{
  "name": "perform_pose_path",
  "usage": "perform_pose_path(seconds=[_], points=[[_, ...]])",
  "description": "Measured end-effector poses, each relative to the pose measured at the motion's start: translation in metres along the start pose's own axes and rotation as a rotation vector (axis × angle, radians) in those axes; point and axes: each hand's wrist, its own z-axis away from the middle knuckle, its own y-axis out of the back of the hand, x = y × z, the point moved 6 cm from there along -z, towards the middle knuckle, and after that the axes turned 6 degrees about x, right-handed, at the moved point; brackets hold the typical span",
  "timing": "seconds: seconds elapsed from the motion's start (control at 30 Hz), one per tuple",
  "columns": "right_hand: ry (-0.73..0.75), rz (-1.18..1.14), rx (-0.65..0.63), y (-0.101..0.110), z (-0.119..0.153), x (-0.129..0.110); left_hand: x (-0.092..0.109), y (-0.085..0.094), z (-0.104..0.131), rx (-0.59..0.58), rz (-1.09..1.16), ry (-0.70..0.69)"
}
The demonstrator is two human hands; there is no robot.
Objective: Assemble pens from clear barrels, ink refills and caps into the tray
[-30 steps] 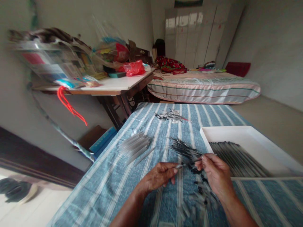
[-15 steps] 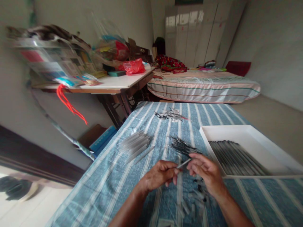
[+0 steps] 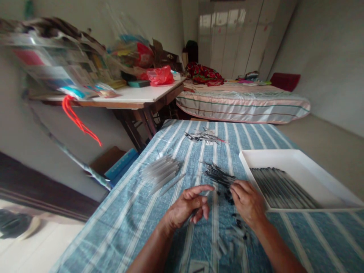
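Observation:
My left hand (image 3: 189, 208) hovers above the striped cloth, index finger stretched out and the other fingers curled. A slim dark part, seemingly of a pen tube (image 3: 193, 213), shows inside the curl; most of it is hidden. My right hand (image 3: 248, 203) has its fingers pressed together at the near end of a bundle of thin black pen refills (image 3: 217, 174); its fingertips are hidden. Small black pieces (image 3: 228, 196) lie between the hands. Short clear and black caps (image 3: 231, 242) are scattered below, blurred. Left of the refills lies a pile of translucent grey pen tubes (image 3: 162, 170).
A white box tray (image 3: 327, 178) at the right holds a row of dark-filled pens (image 3: 284, 189). Farther back on the cloth (image 3: 247, 140) lies a loose heap of thin refills (image 3: 203, 135). A cluttered side table (image 3: 139, 94) stands left, a bed (image 3: 244, 102) behind.
My right hand has moved away from the left hand to the refill bundle, its fingers closing there. The left index finger has stretched out, and the tube between the hands no longer shows plainly.

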Motion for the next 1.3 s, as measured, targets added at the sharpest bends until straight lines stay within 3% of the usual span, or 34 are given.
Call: perform_pose_path(seconds=[0.2,0.5,0.7,0.97,1.17,1.3], points=[[-0.013,0.180,-0.211,-0.015,-0.004,-0.003,0.000,0.005,0.002,0.009,0.046,-0.001],[-0.048,0.246,-0.296,-0.026,-0.003,-0.007,0.004,0.010,0.006,0.086,0.101,-0.026],[0.016,0.173,-0.234,-0.027,-0.001,-0.007,0.003,0.015,0.006,0.136,0.046,0.000],[0.115,-0.200,0.049,-0.004,-0.008,-0.011,0.005,0.018,0.006,0.149,0.042,-0.002],[0.104,-0.202,0.109,0.000,-0.007,-0.011,0.003,0.019,0.004,0.133,0.041,0.000],[0.119,-0.145,0.068,0.000,-0.007,-0.007,0.004,0.022,0.003,0.151,0.043,-0.009]])
